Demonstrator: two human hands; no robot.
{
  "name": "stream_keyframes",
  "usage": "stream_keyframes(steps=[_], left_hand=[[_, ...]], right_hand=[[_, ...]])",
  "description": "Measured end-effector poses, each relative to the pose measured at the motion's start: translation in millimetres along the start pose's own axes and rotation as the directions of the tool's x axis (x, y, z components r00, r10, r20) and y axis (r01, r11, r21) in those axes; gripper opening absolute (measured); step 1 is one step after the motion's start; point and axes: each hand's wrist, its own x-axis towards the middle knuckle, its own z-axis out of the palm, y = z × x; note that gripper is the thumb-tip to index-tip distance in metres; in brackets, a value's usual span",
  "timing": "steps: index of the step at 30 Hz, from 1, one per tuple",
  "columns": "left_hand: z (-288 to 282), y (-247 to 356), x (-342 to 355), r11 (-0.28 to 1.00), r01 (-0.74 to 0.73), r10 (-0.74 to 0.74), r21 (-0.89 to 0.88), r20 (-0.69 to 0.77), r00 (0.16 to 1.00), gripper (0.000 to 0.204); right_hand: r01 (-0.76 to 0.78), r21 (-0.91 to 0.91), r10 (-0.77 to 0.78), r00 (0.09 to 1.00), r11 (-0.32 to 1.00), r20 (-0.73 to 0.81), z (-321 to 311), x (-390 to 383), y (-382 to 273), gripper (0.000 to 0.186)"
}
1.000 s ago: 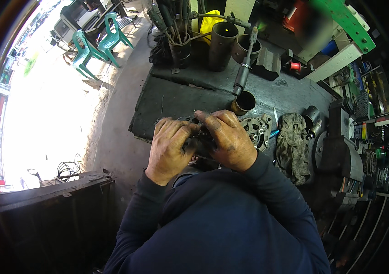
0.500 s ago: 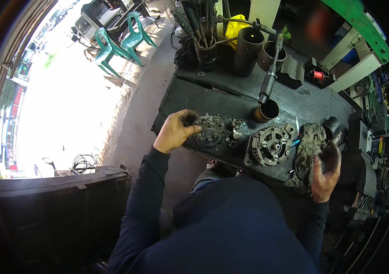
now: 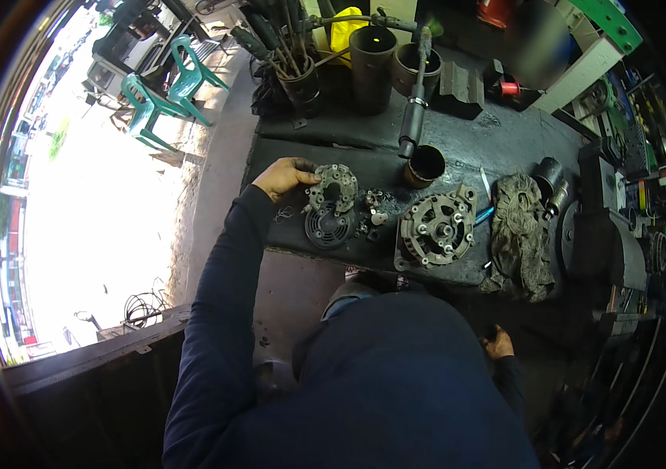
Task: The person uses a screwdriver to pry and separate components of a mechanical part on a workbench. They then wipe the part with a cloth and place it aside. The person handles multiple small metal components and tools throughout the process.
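Observation:
My left hand pinches the edge of a horseshoe-shaped metal rectifier plate, with several studs and holes on it. The plate is tilted up over a dark round slotted cover, hiding its far part. Right of these lie small metal parts in a loose cluster. An alternator housing with a slotted round face and upright studs stands near the table's front edge. My right hand is low beside my body, off the table; its fingers are dark and partly hidden, so their grip is unclear.
A crumpled grey rag lies right of the housing, beside a blue tool. Behind stand a small can, a soldering-iron-like tool and a pot of tools. A dark machine borders the table at right.
My left hand has lifted and tilted the rectifier plate, showing the cover beneath. My right hand has dropped from beside the rag to near my body. The view has shifted.

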Motion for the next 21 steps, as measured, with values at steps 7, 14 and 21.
stream_keyframes(steps=[7, 14, 21], left_hand=[[-4, 9, 40, 0.992, 0.077, -0.083, 0.095, 0.052, 0.995, 0.045], [-30, 40, 58, 0.773, -0.154, 0.023, 0.616, 0.215, 0.976, 0.054], [-28, 43, 68, 0.881, -0.051, -0.064, 0.47, 0.225, 0.972, 0.045]], right_hand=[[-0.27, 0.425, 0.206, 0.96, 0.864, 0.19, 36, -51, 23, 0.055], [-0.425, 0.578, 0.329, 0.905, 0.697, 0.269, 44, -67, 24, 0.037], [-0.342, 0.604, 0.281, 0.939, 0.72, 0.196, 31, -48, -6, 0.034]])
